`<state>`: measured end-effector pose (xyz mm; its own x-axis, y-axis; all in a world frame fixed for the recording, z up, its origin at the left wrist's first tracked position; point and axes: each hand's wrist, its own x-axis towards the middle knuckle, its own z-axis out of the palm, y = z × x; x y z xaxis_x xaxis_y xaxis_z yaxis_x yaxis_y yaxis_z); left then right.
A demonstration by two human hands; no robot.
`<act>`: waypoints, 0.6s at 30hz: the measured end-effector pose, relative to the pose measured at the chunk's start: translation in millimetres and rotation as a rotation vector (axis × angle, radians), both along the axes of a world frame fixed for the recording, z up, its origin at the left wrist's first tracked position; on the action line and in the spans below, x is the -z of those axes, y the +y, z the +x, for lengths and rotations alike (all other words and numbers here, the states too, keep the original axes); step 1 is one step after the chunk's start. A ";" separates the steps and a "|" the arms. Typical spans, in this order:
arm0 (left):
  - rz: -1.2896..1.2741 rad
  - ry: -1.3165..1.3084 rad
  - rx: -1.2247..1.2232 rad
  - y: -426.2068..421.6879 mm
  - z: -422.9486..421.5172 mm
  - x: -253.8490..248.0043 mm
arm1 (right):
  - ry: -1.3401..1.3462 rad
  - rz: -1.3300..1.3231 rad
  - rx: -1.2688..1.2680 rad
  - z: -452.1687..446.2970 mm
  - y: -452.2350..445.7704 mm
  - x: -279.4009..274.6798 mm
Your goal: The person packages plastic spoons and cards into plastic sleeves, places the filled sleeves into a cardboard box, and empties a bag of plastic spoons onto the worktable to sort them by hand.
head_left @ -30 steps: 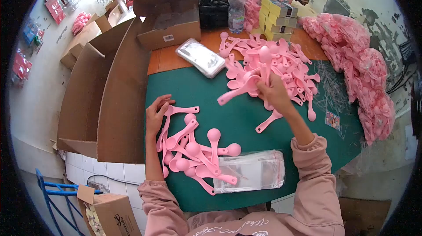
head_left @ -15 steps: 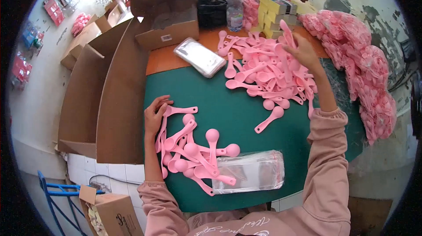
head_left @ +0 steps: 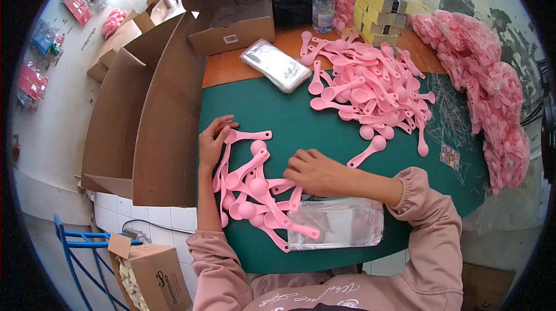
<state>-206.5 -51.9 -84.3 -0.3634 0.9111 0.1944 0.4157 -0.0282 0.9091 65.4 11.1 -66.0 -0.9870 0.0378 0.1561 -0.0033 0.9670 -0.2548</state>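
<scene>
My left hand point(head_left: 215, 140) rests on the green table at the left edge of the smaller group of pink spoons point(head_left: 259, 186), fingers apart, beside a spoon's bowl. My right hand point(head_left: 311, 172) is over the right side of that group, its fingers curled around a pink spoon point(head_left: 296, 198) whose end points down. Just below it lies a stack of clear plastic bags point(head_left: 341, 225), partly under the spoons. A large heap of pink spoons point(head_left: 370, 88) covers the back right of the table.
Tall cardboard boxes point(head_left: 168, 114) stand along the left edge. At the back are a packet of clear bags point(head_left: 275, 66), a water bottle point(head_left: 323, 1) and yellow-edged stacks point(head_left: 379, 15). Bagged pink items point(head_left: 478, 79) line the right wall.
My right hand has come from the large heap toward the front left, to the smaller group of spoons. The left hand keeps its place, and the view has shifted slightly.
</scene>
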 end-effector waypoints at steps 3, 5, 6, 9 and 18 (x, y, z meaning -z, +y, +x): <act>-0.016 -0.020 -0.008 -0.4 0.2 -0.3 | 0.021 0.071 0.047 10.4 16.1 -1.9; -0.020 -0.028 -0.010 -0.4 -1.5 1.5 | -0.119 0.067 0.185 17.5 23.8 -0.2; -0.025 -0.033 -0.014 -0.4 -1.8 2.5 | -0.157 -0.008 0.206 21.4 27.3 -4.6; -0.002 -0.012 -0.007 -0.1 0.0 0.5 | -0.175 -0.204 0.277 31.7 34.1 -5.7; -0.022 -0.001 -0.006 -0.4 0.5 -1.5 | -0.333 -0.685 0.227 55.7 68.7 -10.3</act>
<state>-206.0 -52.3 -82.8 -0.3689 0.9130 0.1742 0.4150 -0.0059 0.9098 121.1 79.9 -55.7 -0.9344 0.2245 -0.2766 0.3560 0.5629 -0.7459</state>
